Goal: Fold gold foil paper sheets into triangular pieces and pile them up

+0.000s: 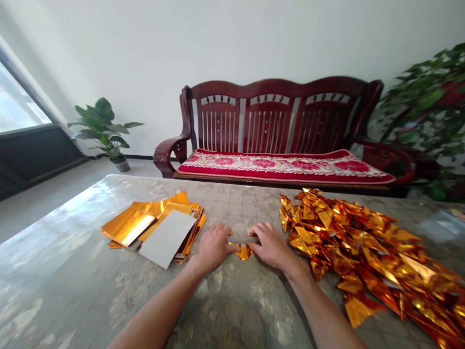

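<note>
Between my two hands is a sheet of gold foil paper, partly folded, with its grey back showing as a narrow strip along the top. My left hand grips its left end and my right hand its right end, fingers closed on it. The fingertips hide part of the sheet. To the left of my left hand lies a loose stack of flat gold foil sheets, the top one grey side up. A large heap of folded gold foil pieces spreads to the right of my right hand.
The table has a patterned, glossy cover. Behind it stands a dark red wooden bench with a red floral cushion. A potted plant is at the left, leafy greenery at the right. Clear plastic lies at the right edge.
</note>
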`<state>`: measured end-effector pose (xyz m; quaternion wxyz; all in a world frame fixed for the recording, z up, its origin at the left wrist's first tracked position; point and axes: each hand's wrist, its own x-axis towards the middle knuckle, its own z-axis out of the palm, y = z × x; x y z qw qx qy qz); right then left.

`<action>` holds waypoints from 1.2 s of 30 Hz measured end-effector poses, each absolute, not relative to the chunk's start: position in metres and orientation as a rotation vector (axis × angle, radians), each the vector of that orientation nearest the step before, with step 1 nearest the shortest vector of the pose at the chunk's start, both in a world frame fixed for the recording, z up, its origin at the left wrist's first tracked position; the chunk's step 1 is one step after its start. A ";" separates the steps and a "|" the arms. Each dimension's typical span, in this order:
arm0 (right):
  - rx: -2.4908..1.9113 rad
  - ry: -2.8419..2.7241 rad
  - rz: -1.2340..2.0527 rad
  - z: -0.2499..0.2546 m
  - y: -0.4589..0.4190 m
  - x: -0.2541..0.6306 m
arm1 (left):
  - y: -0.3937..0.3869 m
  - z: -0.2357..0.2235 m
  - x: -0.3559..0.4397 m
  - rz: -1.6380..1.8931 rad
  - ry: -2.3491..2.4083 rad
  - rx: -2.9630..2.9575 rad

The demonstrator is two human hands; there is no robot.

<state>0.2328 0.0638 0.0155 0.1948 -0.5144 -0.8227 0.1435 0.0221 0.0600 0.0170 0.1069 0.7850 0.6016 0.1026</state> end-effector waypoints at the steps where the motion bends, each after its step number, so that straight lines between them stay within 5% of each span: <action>1: -1.433 -2.301 0.419 0.016 0.064 0.233 | 0.061 0.017 0.022 0.310 1.769 2.305; 13: -1.297 -2.256 0.379 0.008 0.059 0.236 | 0.046 0.010 0.022 0.647 1.522 2.297; 25: -1.207 -2.389 0.170 0.014 0.049 0.242 | 0.030 0.009 0.018 0.343 1.468 2.840; 36: -1.249 -2.344 0.209 0.012 0.044 0.244 | 0.034 0.006 0.004 0.469 1.504 2.702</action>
